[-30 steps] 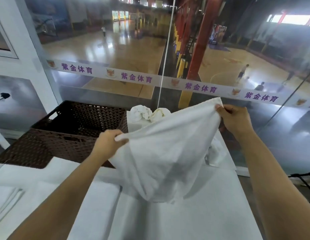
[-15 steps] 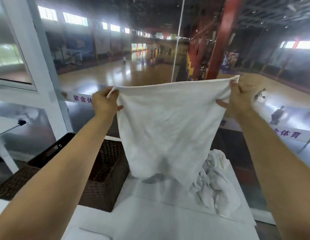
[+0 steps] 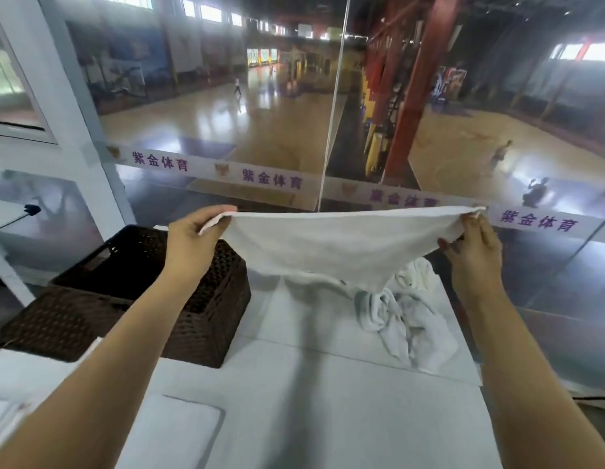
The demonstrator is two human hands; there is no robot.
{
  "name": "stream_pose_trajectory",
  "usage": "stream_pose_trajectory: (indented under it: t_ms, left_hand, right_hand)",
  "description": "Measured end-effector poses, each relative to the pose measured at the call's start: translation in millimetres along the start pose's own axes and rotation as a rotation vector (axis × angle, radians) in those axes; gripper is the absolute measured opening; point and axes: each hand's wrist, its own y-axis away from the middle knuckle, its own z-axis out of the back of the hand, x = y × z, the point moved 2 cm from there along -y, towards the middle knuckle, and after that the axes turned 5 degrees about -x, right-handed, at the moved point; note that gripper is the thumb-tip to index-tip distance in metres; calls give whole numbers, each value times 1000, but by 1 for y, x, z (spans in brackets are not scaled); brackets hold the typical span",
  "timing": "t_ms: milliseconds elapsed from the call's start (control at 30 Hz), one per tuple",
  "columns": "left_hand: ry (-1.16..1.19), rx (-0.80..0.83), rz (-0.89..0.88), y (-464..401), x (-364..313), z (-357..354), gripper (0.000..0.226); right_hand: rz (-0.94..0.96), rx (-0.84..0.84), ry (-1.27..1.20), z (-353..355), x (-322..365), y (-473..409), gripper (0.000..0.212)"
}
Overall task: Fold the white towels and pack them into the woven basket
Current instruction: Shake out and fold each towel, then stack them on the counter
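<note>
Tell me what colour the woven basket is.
Dark brown; the woven basket shows best in the head view.

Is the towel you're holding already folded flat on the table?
No, the towel hangs spread in the air, its top corners pinched by the left hand and right hand.

White table (image 3: 321,418), glass wall (image 3: 260,123) with purple-lettered strip (image 3: 270,179), red column (image 3: 416,86)

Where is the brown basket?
In the head view, the woven basket sits on the white table, left side, behind the left hand, across from the crumpled towels.
</note>
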Motion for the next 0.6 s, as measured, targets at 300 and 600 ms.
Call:
stream_pose_trajectory:
  t_ms: [300,600]
  left_hand:
    - [-170,277,265,150,114,61,31]
    - [-212,604,527,275,144,109,17]
  right_hand:
    - [-263,-181,227,106,-131,147,22]
    - [-436,-358,496,215,-181,267,37]
